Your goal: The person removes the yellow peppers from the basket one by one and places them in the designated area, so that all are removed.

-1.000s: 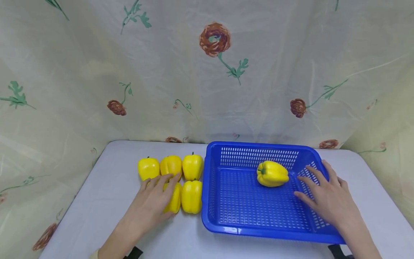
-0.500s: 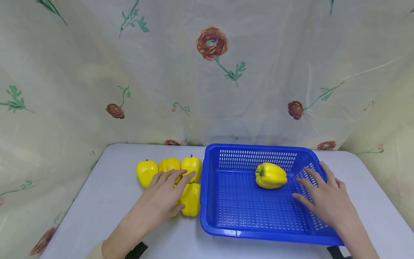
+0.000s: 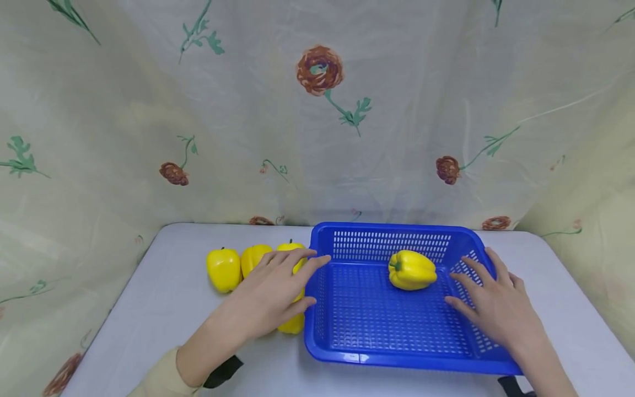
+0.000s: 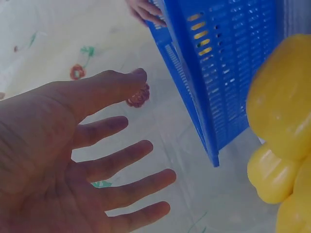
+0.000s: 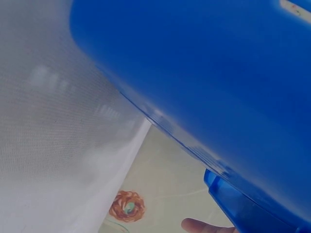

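My left hand [image 3: 270,292] hovers over the yellow bell peppers beside the left rim of a blue plastic basket [image 3: 392,364]. Its fingers are spread and nothing lies in the palm, as the left hand [image 4: 73,160] shows in the left wrist view. Partly under it are several bell peppers, one bell pepper [image 3: 224,270] being in full sight at the far left. Inside the basket a single bell pepper [image 3: 413,270] lies on its side, stem to the left. My right hand [image 3: 501,303] rests at the basket's right wall, fingers spread over the rim.
A white-covered table [image 3: 163,309] carries everything. Behind it and along the sides hangs a pale curtain [image 3: 238,110] with printed flowers. The basket's raised rim stands between the grouped peppers and the one inside.
My left hand has moved right, from above the front-left peppers to the basket's left rim, its fingers spreading. The right hand stays at the basket. The head view has shifted slightly.
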A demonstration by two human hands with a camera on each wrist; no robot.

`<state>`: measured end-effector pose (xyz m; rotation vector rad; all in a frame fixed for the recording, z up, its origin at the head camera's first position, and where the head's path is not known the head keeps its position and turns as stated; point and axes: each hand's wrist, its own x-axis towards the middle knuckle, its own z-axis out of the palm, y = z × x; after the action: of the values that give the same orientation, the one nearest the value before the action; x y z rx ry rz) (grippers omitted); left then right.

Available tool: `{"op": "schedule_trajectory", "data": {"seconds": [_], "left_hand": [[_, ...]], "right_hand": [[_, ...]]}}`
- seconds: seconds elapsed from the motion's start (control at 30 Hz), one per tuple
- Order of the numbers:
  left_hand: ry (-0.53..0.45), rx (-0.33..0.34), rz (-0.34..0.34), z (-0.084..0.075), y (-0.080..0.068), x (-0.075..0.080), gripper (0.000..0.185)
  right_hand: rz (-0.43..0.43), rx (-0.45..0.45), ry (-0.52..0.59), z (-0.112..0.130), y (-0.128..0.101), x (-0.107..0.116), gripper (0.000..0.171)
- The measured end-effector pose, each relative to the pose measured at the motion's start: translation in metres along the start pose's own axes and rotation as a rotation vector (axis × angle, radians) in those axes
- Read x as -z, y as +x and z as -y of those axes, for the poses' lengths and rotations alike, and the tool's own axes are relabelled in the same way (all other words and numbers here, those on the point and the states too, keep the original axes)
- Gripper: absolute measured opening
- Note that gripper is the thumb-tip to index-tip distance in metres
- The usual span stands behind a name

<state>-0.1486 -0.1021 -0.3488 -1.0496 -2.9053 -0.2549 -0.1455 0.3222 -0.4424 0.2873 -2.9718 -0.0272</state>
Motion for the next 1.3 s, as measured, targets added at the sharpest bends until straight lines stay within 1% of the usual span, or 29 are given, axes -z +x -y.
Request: {"op": "schedule_trajectory", "data": {"seconds": [0.13,0.23,0.33,0.47,0.6,0.7,0.87,1.03,1.17,1.3], "left_hand": [[-0.007,-0.066,-0.020,-0.003,0.009,0.005,0.069],[0.005,-0.094,-0.037,-0.006,0.019,0.010,0.068],[0.035,-0.101,-0.044,-0.012,0.030,0.013,0.067],[0.079,-0.096,-0.054,-0.026,0.044,0.014,0.066],[0.121,-0.101,-0.099,-0.039,0.058,0.012,0.066],[0.134,-0.107,-0.111,-0.046,0.067,0.009,0.065],[0.104,-0.115,-0.082,-0.058,0.080,0.003,0.065],[0.121,-0.120,-0.064,-0.065,0.094,-0.009,0.063],[0.107,-0.127,-0.015,-0.069,0.105,-0.021,0.061],[0.092,-0.141,0.023,-0.075,0.116,-0.030,0.060]], "right_hand": [[0.006,-0.006,-0.004,0.000,0.001,0.001,0.057],[0.007,-0.010,-0.004,-0.001,0.001,0.001,0.057],[0.010,-0.009,-0.002,0.000,0.001,0.001,0.057],[0.015,-0.008,0.002,0.000,0.002,0.002,0.057],[0.012,-0.008,-0.001,0.000,0.003,0.002,0.057],[0.013,-0.004,-0.006,0.001,0.003,0.003,0.057],[0.014,-0.003,-0.010,0.001,0.004,0.003,0.058],[0.023,-0.012,-0.010,0.000,0.004,0.002,0.058],[0.027,-0.012,-0.008,-0.001,0.002,0.002,0.058],[0.022,-0.007,-0.009,0.000,0.001,0.001,0.058]]}}
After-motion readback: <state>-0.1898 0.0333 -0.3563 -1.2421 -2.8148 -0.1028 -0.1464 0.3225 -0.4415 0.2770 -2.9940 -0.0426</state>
